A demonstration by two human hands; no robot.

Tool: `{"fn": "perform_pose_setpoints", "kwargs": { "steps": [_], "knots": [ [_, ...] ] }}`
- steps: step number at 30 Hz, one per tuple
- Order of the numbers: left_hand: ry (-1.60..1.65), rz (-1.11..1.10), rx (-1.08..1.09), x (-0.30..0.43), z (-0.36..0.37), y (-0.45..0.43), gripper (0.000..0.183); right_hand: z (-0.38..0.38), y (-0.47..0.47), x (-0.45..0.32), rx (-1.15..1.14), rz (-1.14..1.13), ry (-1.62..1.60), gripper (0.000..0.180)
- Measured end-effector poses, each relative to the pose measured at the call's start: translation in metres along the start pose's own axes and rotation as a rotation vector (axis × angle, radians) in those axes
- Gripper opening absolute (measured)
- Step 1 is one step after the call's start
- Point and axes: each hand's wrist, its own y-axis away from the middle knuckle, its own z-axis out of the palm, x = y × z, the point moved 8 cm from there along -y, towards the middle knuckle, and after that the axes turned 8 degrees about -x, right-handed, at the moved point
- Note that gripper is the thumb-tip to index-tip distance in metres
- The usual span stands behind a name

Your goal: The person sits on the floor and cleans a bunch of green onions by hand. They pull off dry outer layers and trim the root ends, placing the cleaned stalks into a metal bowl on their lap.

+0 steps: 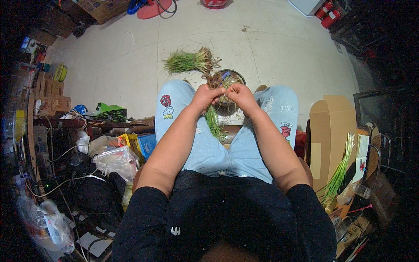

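My left hand (207, 97) grips a bunch of thin green chives or young scallions (213, 121), its brown root ends up and its leaves hanging between my knees. Close against it, my right hand (238, 95) has its fingers pinched at a pale stalk or peeling; the exact hold is partly hidden. Below both hands stands a round bin (243, 77) with plant scraps and something blue inside. A larger bundle of the same greens (191, 61) lies on the floor beyond my left knee, roots toward the right.
Cleaned greens with white ends (342, 167) lie at my right, beside a cardboard box (338, 137). To my left are plastic bags (116, 160), a yellow box (131, 141) and loose cables. A red basin (214, 3) sits on the tiled floor (284, 49) ahead.
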Motion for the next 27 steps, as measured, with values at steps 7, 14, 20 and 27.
{"fn": "perform_pose_setpoints", "kwargs": {
  "steps": [7, 14, 20, 27],
  "knots": [
    [0.009, -0.011, -0.012, -0.001, -0.002, -0.002, 0.017, 0.003, 0.001, -0.003, -0.023, 0.013, 0.067, 0.019],
    [0.214, 0.044, 0.018, 0.001, -0.007, -0.002, 0.016, -0.002, -0.003, 0.01, -0.069, 0.064, -0.122, 0.016],
    [0.243, 0.044, 0.009, 0.0, -0.008, -0.002, 0.016, -0.002, -0.002, 0.004, -0.056, 0.016, -0.131, 0.016],
    [0.177, 0.034, -0.02, -0.002, -0.006, -0.003, 0.015, 0.008, 0.002, -0.004, -0.106, -0.028, -0.158, 0.013]
  ]
}}
